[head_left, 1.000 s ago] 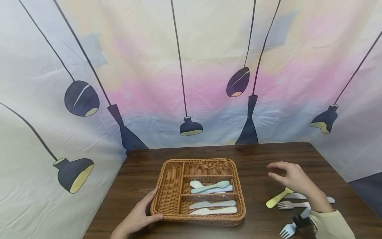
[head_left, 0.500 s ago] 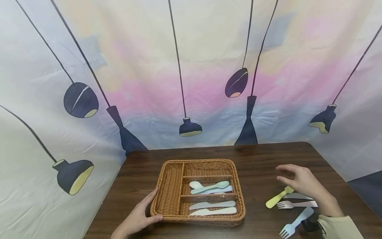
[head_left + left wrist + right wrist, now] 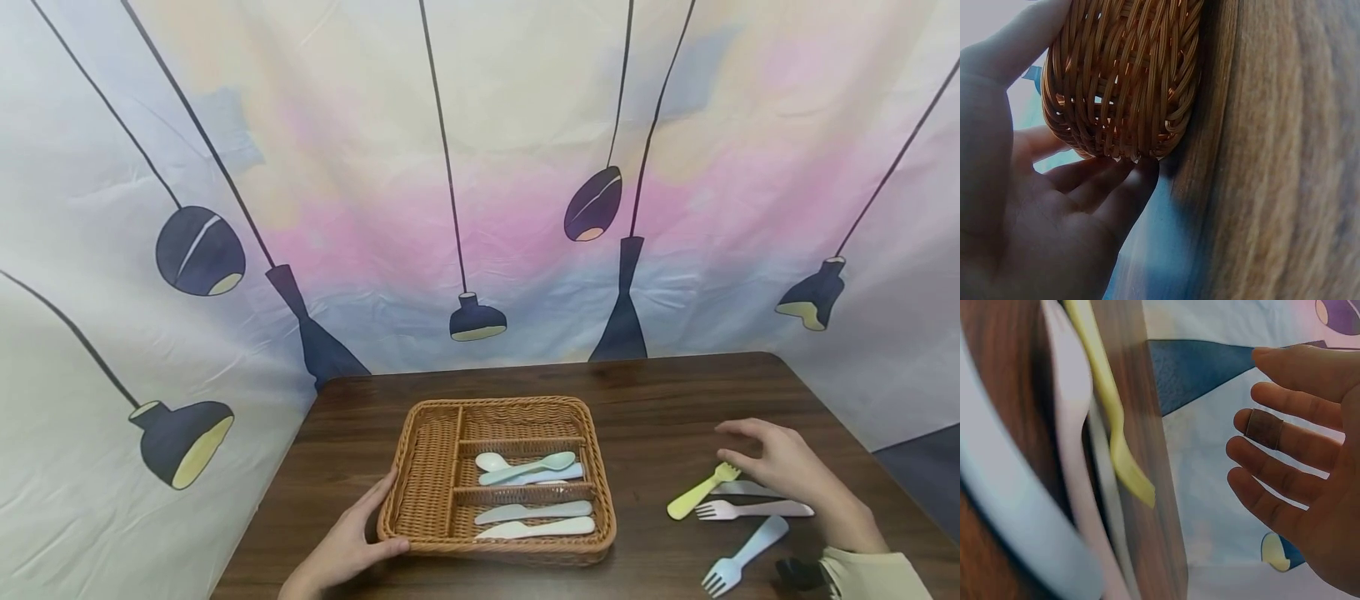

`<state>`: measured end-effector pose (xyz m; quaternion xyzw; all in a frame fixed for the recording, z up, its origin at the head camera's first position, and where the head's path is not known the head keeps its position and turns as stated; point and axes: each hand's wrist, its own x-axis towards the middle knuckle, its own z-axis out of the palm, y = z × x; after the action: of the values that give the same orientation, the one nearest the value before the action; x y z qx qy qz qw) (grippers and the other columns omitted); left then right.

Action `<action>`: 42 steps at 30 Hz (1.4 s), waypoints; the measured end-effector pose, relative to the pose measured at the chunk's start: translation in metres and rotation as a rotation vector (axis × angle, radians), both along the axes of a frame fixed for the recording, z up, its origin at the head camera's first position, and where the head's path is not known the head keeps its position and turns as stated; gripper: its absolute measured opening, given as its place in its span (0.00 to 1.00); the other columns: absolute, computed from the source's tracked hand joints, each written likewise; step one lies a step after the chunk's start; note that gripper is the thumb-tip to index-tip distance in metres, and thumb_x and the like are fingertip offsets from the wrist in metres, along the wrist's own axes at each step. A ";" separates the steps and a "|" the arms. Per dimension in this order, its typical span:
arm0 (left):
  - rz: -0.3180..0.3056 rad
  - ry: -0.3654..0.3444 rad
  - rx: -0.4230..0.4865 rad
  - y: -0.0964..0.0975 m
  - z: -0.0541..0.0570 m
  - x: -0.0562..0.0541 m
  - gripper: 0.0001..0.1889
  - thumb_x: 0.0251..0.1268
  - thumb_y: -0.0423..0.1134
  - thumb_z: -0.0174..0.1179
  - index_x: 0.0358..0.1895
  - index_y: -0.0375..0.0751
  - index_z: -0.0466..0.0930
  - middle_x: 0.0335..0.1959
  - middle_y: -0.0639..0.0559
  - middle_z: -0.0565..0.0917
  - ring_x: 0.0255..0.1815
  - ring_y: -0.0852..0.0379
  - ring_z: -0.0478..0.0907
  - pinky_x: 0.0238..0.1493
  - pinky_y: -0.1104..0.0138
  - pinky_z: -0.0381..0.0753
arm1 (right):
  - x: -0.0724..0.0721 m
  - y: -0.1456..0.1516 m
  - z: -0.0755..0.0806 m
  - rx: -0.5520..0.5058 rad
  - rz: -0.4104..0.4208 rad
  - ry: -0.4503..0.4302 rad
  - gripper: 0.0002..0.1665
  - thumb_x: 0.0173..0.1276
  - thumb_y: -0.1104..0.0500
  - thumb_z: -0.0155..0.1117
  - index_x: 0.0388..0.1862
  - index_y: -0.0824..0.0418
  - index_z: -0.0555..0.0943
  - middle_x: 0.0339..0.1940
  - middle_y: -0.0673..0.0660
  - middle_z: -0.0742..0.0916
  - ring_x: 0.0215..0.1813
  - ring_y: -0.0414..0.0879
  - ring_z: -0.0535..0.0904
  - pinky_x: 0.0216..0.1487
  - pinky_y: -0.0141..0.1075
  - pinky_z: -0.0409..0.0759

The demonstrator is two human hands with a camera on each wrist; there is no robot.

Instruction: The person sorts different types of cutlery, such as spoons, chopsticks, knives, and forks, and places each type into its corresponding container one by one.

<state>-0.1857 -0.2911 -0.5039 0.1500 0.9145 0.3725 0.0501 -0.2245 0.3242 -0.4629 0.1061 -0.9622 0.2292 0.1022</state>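
Observation:
A wicker cutlery basket (image 3: 420, 546) with several compartments sits on the table. My left hand (image 3: 348, 533) holds its near left corner, thumb at the front rim and fingers along the left side; in the left wrist view the fingertips touch the wicker (image 3: 1122, 75). My right hand (image 3: 795, 462) hovers over loose cutlery at the right, holding nothing, its fingers spread in the right wrist view. Below and beside it lie a yellow fork (image 3: 701, 492), a pale pink fork (image 3: 753, 510), a light blue fork (image 3: 746, 557) and a greyish piece (image 3: 746, 488) partly hidden by the hand.
Spoons (image 3: 528, 469) lie with a pale blue piece in the basket's middle compartment. Two knives (image 3: 534, 527) are in the front one. Behind the wooden table (image 3: 652, 400) hangs a cloth backdrop (image 3: 525, 208) printed with lamps.
My right hand has moved right and slightly down over the cutlery, uncovering more of the light blue fork. My left hand and the basket have stayed put.

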 end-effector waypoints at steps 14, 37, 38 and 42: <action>0.001 -0.014 0.001 0.001 0.001 0.001 0.51 0.56 0.54 0.70 0.79 0.48 0.49 0.76 0.33 0.55 0.74 0.31 0.55 0.63 0.35 0.61 | 0.006 0.014 -0.010 0.037 -0.022 -0.091 0.22 0.56 0.58 0.74 0.50 0.64 0.83 0.49 0.66 0.86 0.52 0.68 0.79 0.45 0.60 0.77; -0.012 0.019 0.006 -0.001 -0.002 -0.001 0.50 0.56 0.53 0.70 0.79 0.48 0.49 0.76 0.34 0.55 0.74 0.32 0.54 0.63 0.35 0.60 | 0.004 0.023 -0.020 0.081 -0.017 -0.166 0.23 0.49 0.63 0.76 0.46 0.66 0.83 0.45 0.65 0.87 0.51 0.69 0.79 0.47 0.62 0.75; -0.012 0.016 0.006 -0.001 -0.002 -0.001 0.51 0.56 0.53 0.70 0.79 0.49 0.49 0.76 0.34 0.55 0.74 0.32 0.54 0.63 0.35 0.60 | 0.004 0.023 -0.021 0.091 -0.018 -0.184 0.23 0.50 0.63 0.76 0.46 0.66 0.83 0.45 0.66 0.87 0.51 0.69 0.79 0.47 0.62 0.75; -0.011 0.007 0.006 0.000 -0.002 0.000 0.50 0.56 0.52 0.70 0.79 0.48 0.49 0.76 0.33 0.55 0.74 0.31 0.54 0.63 0.34 0.60 | 0.001 0.025 -0.023 0.133 -0.034 -0.284 0.21 0.51 0.63 0.74 0.45 0.67 0.83 0.44 0.67 0.86 0.50 0.70 0.79 0.47 0.63 0.74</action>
<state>-0.1860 -0.2913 -0.5055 0.1564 0.9126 0.3746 0.0485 -0.2237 0.3496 -0.4854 0.0626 -0.9817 0.1760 -0.0385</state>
